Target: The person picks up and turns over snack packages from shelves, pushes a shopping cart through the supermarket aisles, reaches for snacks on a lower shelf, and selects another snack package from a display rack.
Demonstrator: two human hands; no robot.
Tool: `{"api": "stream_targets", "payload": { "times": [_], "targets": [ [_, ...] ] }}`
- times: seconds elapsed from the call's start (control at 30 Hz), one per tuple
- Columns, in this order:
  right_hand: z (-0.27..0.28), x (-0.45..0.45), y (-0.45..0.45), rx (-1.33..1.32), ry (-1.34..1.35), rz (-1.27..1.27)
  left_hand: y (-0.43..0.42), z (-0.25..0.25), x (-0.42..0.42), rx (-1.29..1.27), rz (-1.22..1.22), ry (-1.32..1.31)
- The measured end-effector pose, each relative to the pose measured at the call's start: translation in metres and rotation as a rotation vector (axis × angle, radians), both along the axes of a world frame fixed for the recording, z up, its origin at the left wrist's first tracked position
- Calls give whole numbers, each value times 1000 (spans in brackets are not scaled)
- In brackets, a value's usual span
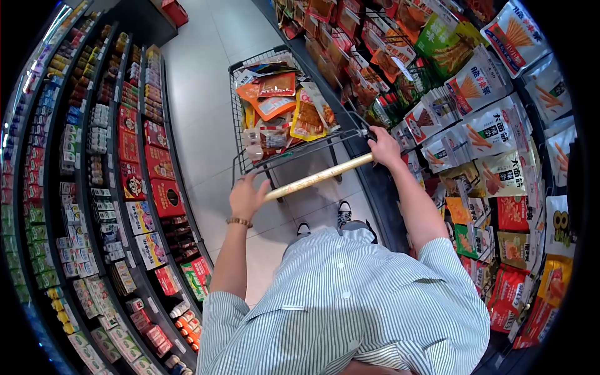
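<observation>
A shopping cart stands in front of me, its wire basket piled with packaged snacks, among them a yellow pouch, an orange bag and a red packet. Its pale yellow handle runs slantwise between my hands. My left hand, with a beaded bracelet on the wrist, is closed over the handle's left end; part of its grip is hidden. At the other end, my right hand wraps round the handle near the right-hand shelf.
Left of the aisle, tall shelves hold small boxes, cans and red gift boxes. Hanging snack bags crowd the rack on the right, close to my right arm. Light floor tiles run ahead; a red box stands at the far end.
</observation>
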State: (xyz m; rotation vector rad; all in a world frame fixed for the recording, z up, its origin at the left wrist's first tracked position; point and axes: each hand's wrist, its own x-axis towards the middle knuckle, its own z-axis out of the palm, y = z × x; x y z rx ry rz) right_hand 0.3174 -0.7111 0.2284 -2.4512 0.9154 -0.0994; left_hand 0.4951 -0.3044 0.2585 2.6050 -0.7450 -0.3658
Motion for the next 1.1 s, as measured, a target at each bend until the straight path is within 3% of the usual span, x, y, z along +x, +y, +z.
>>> {"api": "stream_targets", "payload": {
  "times": [0.17,0.33,0.57,0.7,0.77,0.83,1.03,1.1],
  "targets": [
    [13,8,10,-27,192,-65,43,-32,3,-169,-57,-289],
    [9,14,6,-20,339,-110,38,-34,0,-237,42,-272],
    [-3,19,-3,160,226,-330,44,-35,3,-386,-1,-296],
    [1,25,14,42,163,-474,44,-38,8,-371,8,-288],
    [5,29,24,-267,-49,-248,41,-37,13,-363,-2,-289],
    [9,38,28,-345,-80,-38,41,-36,19,-374,2,-276],
    [13,67,13,-341,-3,48,29,-35,45,-350,13,-285],
    [12,79,5,-366,127,246,28,-36,53,-323,18,-288]
  ]
}}
